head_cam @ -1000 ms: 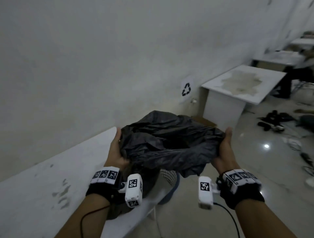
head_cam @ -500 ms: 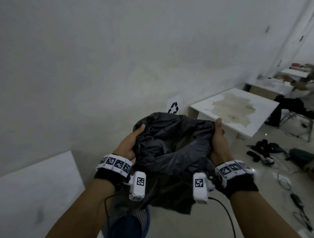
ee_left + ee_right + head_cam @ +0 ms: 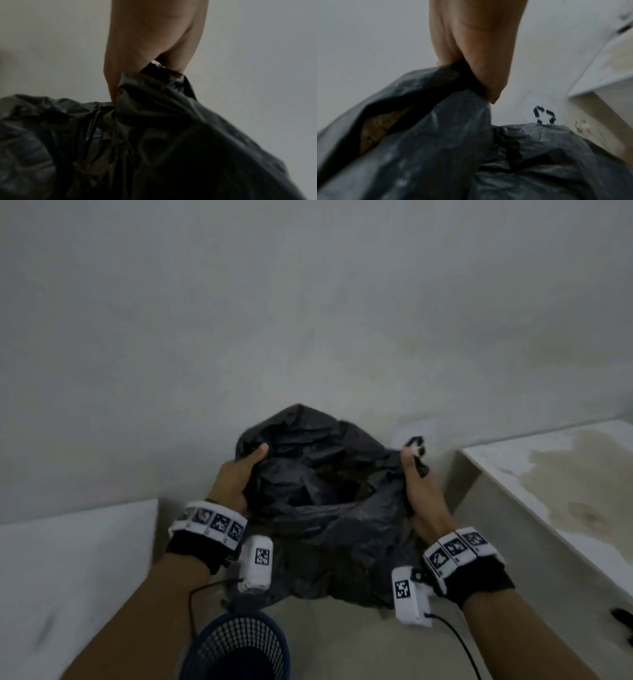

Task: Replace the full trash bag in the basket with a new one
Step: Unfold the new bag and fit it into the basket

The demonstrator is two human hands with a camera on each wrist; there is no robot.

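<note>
A person's left hand and right hand each pinch the rim of a black trash bag, stretched open between their fingers. Its dim inside shows only something brownish and unclear. Nearer than the fingers, a dark mesh basket is cut off at the frame's bottom. Beyond stands a plain wall; right of the fingers, a stained white table.

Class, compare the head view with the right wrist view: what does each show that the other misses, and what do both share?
Only the head view shows the basket, the left hand and both wristbands. Only the right wrist view shows brown contents inside the bag's mouth up close. Both show the right hand gripping the black bag and the recycling sign.
</note>
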